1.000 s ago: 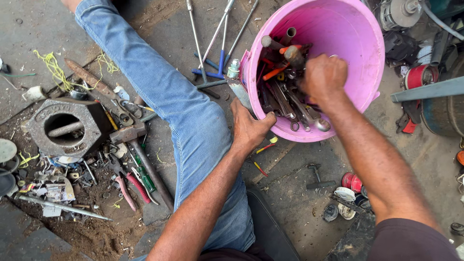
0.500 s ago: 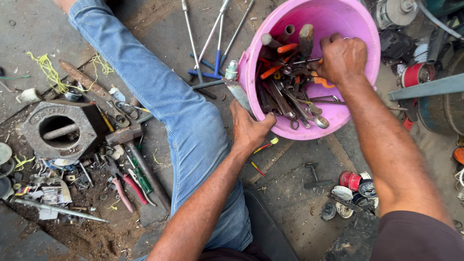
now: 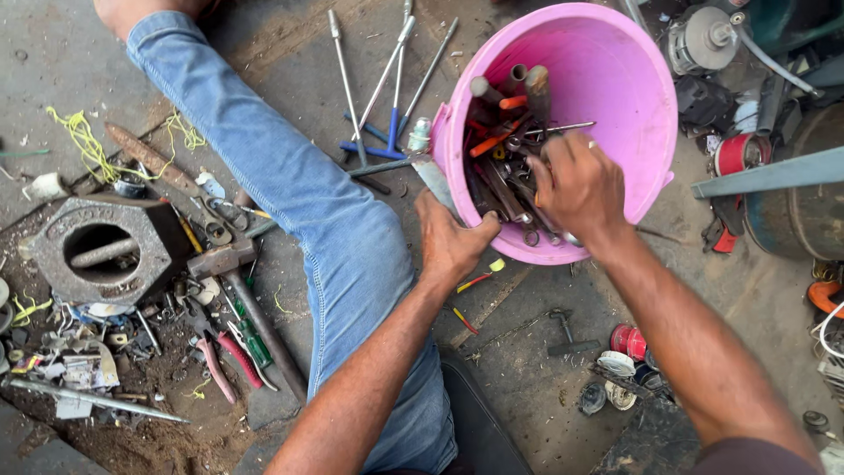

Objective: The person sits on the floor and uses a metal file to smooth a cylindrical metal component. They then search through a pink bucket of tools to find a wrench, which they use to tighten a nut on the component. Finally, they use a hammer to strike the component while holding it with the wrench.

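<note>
Now: right hand (image 3: 576, 189) in pink bucket (image 3: 615, 79), left hand (image 3: 453, 242) on rim.

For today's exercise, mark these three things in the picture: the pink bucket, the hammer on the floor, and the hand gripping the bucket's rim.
pink bucket (image 3: 607, 79), head view, on its bare inner wall.
hammer (image 3: 220, 260), head view, on its metal head.
left hand (image 3: 453, 242), head view, on the back of the hand.

My left hand (image 3: 453, 242) on the near rim of the tipped bucket (image 3: 615, 97), my right hand (image 3: 576, 185) inside among the tools (image 3: 505, 176), my outstretched leg (image 3: 299, 193) left of the bucket, T-handled wrenches (image 3: 387, 97) between leg and bucket, hammer (image 3: 237, 281) and pliers (image 3: 224, 352) left of my leg, hexagonal metal block (image 3: 97, 246) further left.
</note>
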